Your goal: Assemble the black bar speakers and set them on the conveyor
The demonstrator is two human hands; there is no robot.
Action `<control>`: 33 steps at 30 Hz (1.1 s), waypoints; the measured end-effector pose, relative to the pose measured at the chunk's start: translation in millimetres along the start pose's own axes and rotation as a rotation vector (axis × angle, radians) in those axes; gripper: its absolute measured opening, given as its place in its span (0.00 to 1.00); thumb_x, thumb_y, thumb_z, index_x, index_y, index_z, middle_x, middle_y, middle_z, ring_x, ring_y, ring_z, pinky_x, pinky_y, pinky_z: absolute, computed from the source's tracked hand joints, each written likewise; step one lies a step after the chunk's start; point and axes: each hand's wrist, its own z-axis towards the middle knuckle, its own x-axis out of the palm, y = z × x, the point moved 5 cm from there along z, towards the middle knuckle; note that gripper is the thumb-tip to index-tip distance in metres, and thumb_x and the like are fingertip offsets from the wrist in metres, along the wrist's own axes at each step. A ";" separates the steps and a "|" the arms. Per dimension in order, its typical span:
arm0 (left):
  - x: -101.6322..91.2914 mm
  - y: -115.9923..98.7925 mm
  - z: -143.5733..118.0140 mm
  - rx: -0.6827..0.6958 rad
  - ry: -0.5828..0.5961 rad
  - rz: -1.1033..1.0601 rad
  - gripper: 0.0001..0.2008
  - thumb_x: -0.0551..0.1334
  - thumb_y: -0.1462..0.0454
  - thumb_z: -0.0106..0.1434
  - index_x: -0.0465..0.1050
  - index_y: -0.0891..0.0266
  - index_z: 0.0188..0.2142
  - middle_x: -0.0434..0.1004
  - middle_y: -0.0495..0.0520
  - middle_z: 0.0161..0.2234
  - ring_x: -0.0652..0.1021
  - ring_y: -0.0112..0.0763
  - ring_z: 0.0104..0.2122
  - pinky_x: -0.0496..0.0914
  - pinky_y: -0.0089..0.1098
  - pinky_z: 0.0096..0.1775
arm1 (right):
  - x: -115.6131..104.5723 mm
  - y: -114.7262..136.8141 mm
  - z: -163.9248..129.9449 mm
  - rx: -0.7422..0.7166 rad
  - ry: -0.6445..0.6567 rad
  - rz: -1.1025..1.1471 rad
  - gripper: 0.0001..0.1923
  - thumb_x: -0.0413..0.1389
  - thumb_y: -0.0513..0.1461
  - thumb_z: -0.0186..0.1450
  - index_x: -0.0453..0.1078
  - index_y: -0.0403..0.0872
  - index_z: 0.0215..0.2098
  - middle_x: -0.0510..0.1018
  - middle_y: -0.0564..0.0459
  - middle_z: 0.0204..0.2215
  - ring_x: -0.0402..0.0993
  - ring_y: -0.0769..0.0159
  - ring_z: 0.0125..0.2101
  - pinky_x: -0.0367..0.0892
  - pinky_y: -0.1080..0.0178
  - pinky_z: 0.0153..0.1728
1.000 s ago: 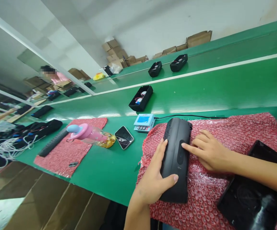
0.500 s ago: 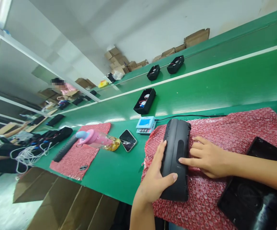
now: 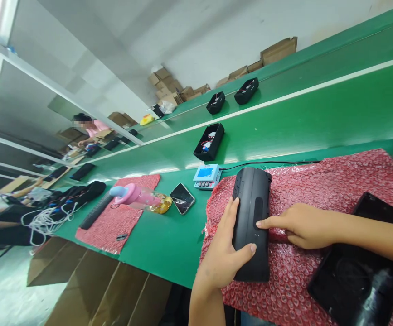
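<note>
A long black speaker (image 3: pixel 250 244) with a darker inset panel lies on red bubble wrap (image 3: pixel 294 276). My left hand (image 3: pixel 225 249) holds the speaker along its left side, fingers on the edge and thumb over the top face. With its index finger stretched out, my right hand (image 3: pixel 300 226) touches the lower end of the inset panel. Its other fingers are curled under and partly hidden. Beneath and beside my right forearm lie glossy black panels (image 3: pixel 349 276).
Beyond the speaker sits a small blue tester (image 3: pixel 207 175) with a black cable. A phone (image 3: pixel 182 198) and a pink-topped bottle (image 3: pixel 138 197) are to the left. Open black housings (image 3: pixel 209 142) with wires stand on the green bench (image 3: pixel 162 244). A person in pink (image 3: pixel 96 127) sits farther off.
My right hand's other fingers, spread over the wrap before, have curled in, while the index finger stays on the panel. The view has shifted slightly.
</note>
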 end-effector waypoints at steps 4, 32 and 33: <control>-0.1 1.3 1.1 0.007 0.006 -0.033 0.42 0.63 0.61 0.56 0.42 0.50 0.65 0.40 0.50 0.68 0.47 0.47 0.65 0.48 0.49 0.63 | 0.7 0.5 1.0 0.006 -0.005 -0.009 0.34 0.50 0.31 0.58 0.57 0.56 0.62 0.80 0.49 0.32 0.75 0.59 0.28 0.59 0.63 0.29; 0.6 1.2 1.5 0.028 0.004 -0.048 0.42 0.62 0.59 0.56 0.42 0.52 0.66 0.40 0.51 0.68 0.48 0.47 0.65 0.46 0.48 0.63 | 2.3 1.0 0.3 0.036 0.002 -0.028 0.34 0.50 0.31 0.58 0.57 0.57 0.62 0.79 0.48 0.31 0.75 0.58 0.29 0.58 0.63 0.28; 0.7 1.5 1.4 0.023 0.005 -0.051 0.42 0.63 0.59 0.56 0.42 0.52 0.66 0.40 0.51 0.68 0.47 0.47 0.65 0.46 0.48 0.63 | 2.5 0.9 0.3 0.038 0.002 -0.032 0.34 0.50 0.32 0.58 0.57 0.57 0.62 0.79 0.48 0.31 0.75 0.58 0.29 0.58 0.63 0.28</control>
